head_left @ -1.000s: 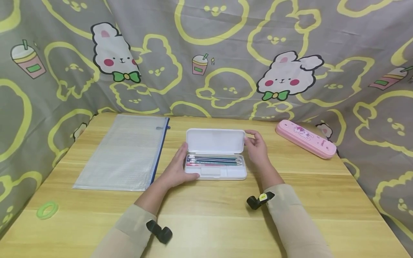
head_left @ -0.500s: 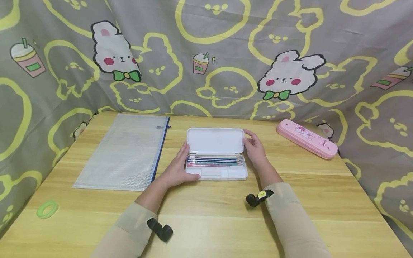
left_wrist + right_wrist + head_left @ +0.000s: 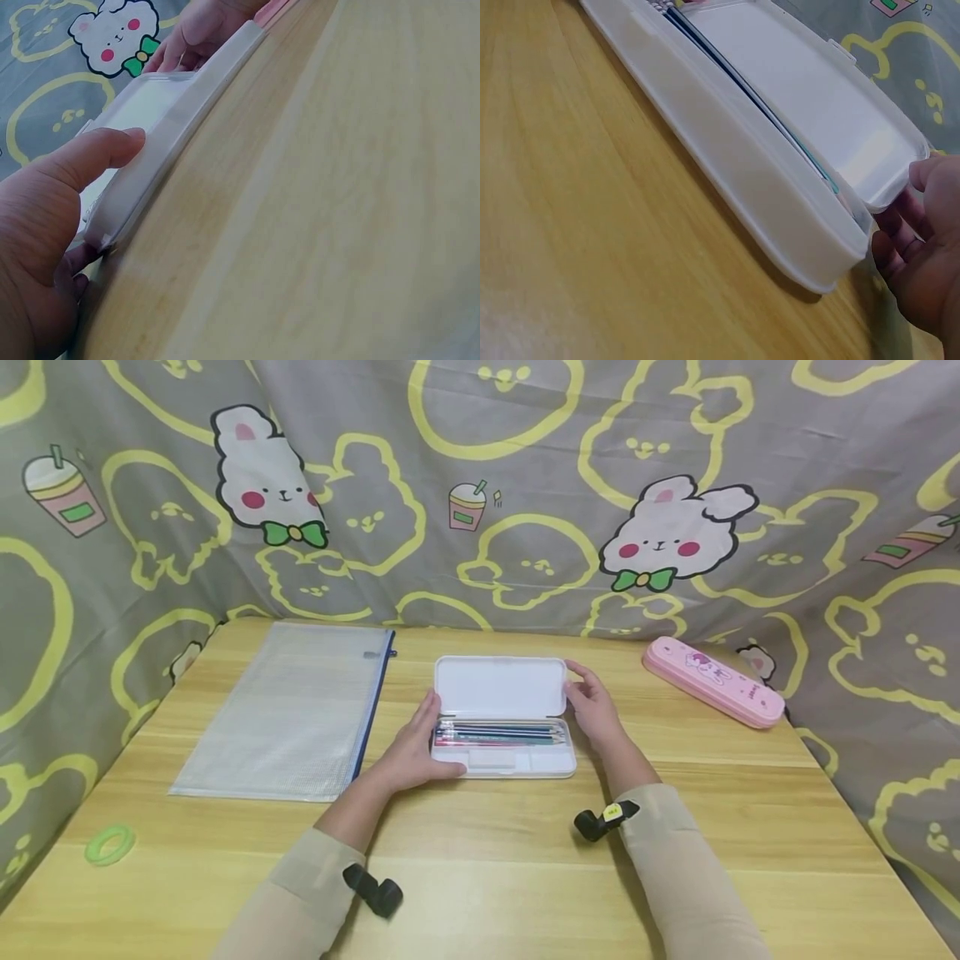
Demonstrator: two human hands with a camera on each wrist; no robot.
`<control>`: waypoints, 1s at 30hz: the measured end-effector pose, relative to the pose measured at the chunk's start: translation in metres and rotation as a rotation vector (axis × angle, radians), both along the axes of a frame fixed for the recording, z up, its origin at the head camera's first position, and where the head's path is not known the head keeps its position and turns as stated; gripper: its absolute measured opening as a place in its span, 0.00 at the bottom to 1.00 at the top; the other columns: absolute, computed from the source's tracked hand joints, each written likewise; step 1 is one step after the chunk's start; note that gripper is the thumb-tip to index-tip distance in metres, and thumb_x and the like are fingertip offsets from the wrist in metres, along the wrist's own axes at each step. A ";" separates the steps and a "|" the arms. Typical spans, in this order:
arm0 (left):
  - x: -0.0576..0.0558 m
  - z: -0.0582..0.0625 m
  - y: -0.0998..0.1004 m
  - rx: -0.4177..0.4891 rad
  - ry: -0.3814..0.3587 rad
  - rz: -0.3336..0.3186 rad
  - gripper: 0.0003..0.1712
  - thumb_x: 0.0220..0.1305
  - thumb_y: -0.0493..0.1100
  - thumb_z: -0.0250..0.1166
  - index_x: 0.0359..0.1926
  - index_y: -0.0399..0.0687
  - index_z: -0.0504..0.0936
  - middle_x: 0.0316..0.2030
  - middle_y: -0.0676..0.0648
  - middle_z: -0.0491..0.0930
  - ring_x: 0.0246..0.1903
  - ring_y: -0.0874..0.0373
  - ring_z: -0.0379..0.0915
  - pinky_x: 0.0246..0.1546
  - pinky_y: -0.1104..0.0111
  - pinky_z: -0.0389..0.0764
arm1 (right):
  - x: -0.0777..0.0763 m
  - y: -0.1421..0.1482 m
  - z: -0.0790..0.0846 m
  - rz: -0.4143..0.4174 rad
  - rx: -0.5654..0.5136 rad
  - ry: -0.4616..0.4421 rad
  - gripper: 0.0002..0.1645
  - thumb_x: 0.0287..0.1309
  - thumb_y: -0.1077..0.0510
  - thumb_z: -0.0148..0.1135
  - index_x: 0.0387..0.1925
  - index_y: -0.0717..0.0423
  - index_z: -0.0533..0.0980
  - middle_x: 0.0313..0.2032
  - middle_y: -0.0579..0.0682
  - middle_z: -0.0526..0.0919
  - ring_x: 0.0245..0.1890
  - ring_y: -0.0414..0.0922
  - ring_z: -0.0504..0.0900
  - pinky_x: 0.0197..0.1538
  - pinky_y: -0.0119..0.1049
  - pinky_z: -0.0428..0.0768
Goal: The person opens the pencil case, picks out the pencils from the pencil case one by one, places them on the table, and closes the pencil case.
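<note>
A white pencil case (image 3: 536, 766) stands on the table with its lid (image 3: 501, 687) raised. Inside lie several pencils (image 3: 498, 733), and a pale rectangular block (image 3: 491, 760) sits in the front compartment. My left hand (image 3: 411, 756) grips the case's left end, the thumb over the front rim and the fingers along the side. In the left wrist view that thumb (image 3: 105, 154) presses on the rim. My right hand (image 3: 596, 706) holds the lid's right edge; in the right wrist view its thumb (image 3: 924, 171) is on the lid's corner and the fingers curl behind.
A clear mesh zip pouch (image 3: 285, 718) with a blue edge lies flat to the left. Near the left front is a green ring (image 3: 110, 845). A pink pencil case (image 3: 712, 683) rests at the back right. A patterned curtain (image 3: 525, 485) hangs behind the wooden table (image 3: 480, 877).
Both hands stay on the white case, and the lid remains raised. The view has shifted very slightly; nothing else has visibly moved.
</note>
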State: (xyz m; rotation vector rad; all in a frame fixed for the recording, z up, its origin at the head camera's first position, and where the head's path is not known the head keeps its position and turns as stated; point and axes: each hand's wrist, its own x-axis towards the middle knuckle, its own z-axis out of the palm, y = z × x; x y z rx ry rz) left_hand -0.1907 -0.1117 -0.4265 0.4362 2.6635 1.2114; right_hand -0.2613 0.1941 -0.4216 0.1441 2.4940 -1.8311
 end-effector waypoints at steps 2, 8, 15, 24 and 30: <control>0.000 0.000 0.000 0.000 0.000 -0.001 0.72 0.45 0.56 0.76 0.78 0.43 0.36 0.79 0.44 0.29 0.77 0.40 0.32 0.75 0.45 0.46 | 0.003 0.002 0.003 -0.004 0.006 0.019 0.29 0.72 0.53 0.50 0.72 0.43 0.63 0.50 0.54 0.74 0.39 0.40 0.73 0.38 0.27 0.76; 0.000 0.000 0.000 0.001 0.005 -0.004 0.73 0.45 0.56 0.76 0.78 0.42 0.36 0.78 0.42 0.30 0.77 0.40 0.33 0.75 0.46 0.47 | 0.013 0.008 0.012 -0.024 0.054 0.119 0.27 0.67 0.56 0.57 0.66 0.55 0.68 0.49 0.52 0.76 0.41 0.37 0.72 0.41 0.25 0.76; 0.001 0.001 0.000 0.002 0.007 -0.001 0.73 0.45 0.56 0.76 0.78 0.41 0.36 0.79 0.42 0.30 0.77 0.41 0.33 0.75 0.47 0.47 | 0.033 0.003 0.022 0.161 0.302 0.151 0.19 0.63 0.57 0.63 0.54 0.56 0.78 0.46 0.56 0.79 0.44 0.47 0.75 0.44 0.33 0.74; 0.000 0.001 0.001 0.005 0.012 -0.007 0.72 0.45 0.56 0.76 0.78 0.42 0.36 0.79 0.43 0.30 0.78 0.43 0.32 0.76 0.48 0.47 | 0.039 -0.014 0.019 0.448 0.552 0.275 0.13 0.58 0.59 0.67 0.45 0.58 0.84 0.41 0.53 0.85 0.42 0.47 0.79 0.50 0.43 0.77; 0.000 0.001 0.000 0.008 0.012 -0.005 0.72 0.45 0.56 0.76 0.78 0.43 0.36 0.79 0.44 0.30 0.77 0.43 0.32 0.76 0.47 0.47 | 0.038 -0.020 0.016 0.494 0.632 0.321 0.12 0.57 0.59 0.68 0.43 0.57 0.85 0.38 0.52 0.84 0.41 0.48 0.79 0.49 0.46 0.77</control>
